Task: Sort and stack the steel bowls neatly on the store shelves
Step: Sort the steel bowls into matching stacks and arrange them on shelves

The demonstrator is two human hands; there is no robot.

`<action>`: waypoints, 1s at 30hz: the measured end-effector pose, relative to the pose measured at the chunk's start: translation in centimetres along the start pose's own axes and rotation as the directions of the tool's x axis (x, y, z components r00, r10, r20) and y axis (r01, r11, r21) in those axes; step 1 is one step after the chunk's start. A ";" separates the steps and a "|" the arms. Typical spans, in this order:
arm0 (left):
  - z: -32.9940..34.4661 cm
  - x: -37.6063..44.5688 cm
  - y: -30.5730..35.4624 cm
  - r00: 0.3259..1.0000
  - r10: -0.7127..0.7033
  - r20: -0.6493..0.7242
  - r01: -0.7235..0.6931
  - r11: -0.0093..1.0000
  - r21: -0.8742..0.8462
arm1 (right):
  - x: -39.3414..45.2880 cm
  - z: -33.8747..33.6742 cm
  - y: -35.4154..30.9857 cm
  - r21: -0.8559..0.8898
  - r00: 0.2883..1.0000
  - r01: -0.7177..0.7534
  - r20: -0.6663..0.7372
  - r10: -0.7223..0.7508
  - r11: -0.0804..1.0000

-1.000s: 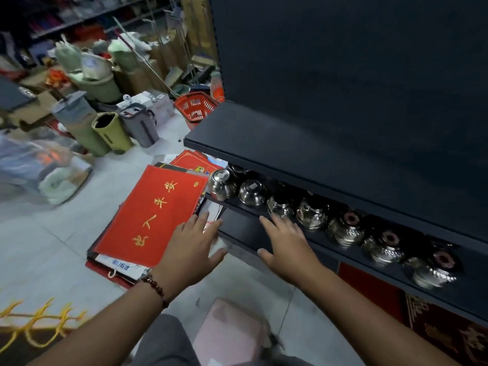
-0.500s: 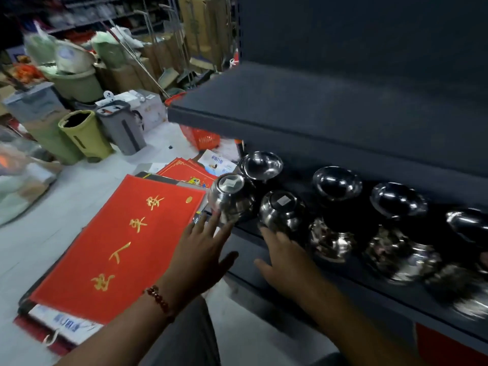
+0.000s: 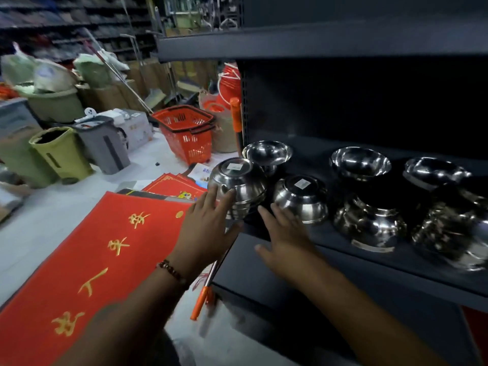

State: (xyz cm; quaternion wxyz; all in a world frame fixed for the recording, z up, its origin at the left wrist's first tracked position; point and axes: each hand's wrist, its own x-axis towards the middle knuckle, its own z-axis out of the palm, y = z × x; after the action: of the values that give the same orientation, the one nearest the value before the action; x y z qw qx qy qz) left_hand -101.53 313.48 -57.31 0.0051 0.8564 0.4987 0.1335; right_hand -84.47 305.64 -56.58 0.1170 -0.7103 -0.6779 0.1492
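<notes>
At the centre of the frame, the left hand (image 3: 204,233) reaches forward with fingers spread and nearly straight, its fingertips (image 3: 229,194) touching the side of a stack of upturned shiny steel bowls (image 3: 237,184) at the left end of the dark grey metal shelf (image 3: 396,262); its grip is released, curled round nothing. A dark beaded bracelet (image 3: 173,273) circles that wrist. Just right of it, the right hand (image 3: 286,233) is also released, fingers extended, the tips against the lower side of a second upturned steel bowl stack (image 3: 301,198) bearing a white sticker. Behind and to the right on the same shelf stand more steel bowls, some upright (image 3: 360,163). A red mat with gold characters (image 3: 89,262) lies on the floor at lower left, and red plastic shopping baskets (image 3: 186,133) stand at centre.
</notes>
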 end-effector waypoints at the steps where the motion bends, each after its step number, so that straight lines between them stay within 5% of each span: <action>1: 0.1 0.4 -0.5 0.999 0.024 -0.031 -0.024 1.000 -0.019 | 0.2 -0.2 -0.4 -0.020 1.000 -0.004 -0.011 0.004 1.000; 11: 2.3 2.8 -4.7 0.991 -0.023 -0.131 -0.021 0.946 -0.324 | 4.2 -0.3 -3.0 0.006 0.988 -0.064 -0.143 0.064 0.998; 18: 4.3 5.3 -6.3 0.994 -0.110 0.005 0.085 0.737 -0.671 | 8.0 -0.4 -2.8 0.015 0.970 0.008 -0.242 -0.004 1.000; 22: 4.7 6.5 -7.4 0.998 -0.058 0.033 0.061 0.573 -0.818 | 10.0 -1.3 -2.0 -0.035 0.983 -0.075 -0.173 0.068 0.997; 26: 5.1 7.5 -8.2 0.999 0.024 0.024 0.007 0.541 -0.841 | 10.7 -1.4 -0.7 -0.079 0.992 -0.105 -0.075 0.100 0.991; 30: 5.0 7.9 -8.1 0.999 0.034 -0.030 -0.043 0.495 -0.868 | 10.9 -1.5 -0.2 0.010 0.988 -0.076 -0.132 0.077 0.997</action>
State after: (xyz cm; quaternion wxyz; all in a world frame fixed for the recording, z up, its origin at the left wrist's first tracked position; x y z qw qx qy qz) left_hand -103.59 324.88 -61.49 0.4292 0.7483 0.3451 0.3697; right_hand -83.74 316.54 -55.66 0.1578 -0.7437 -0.6406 0.1078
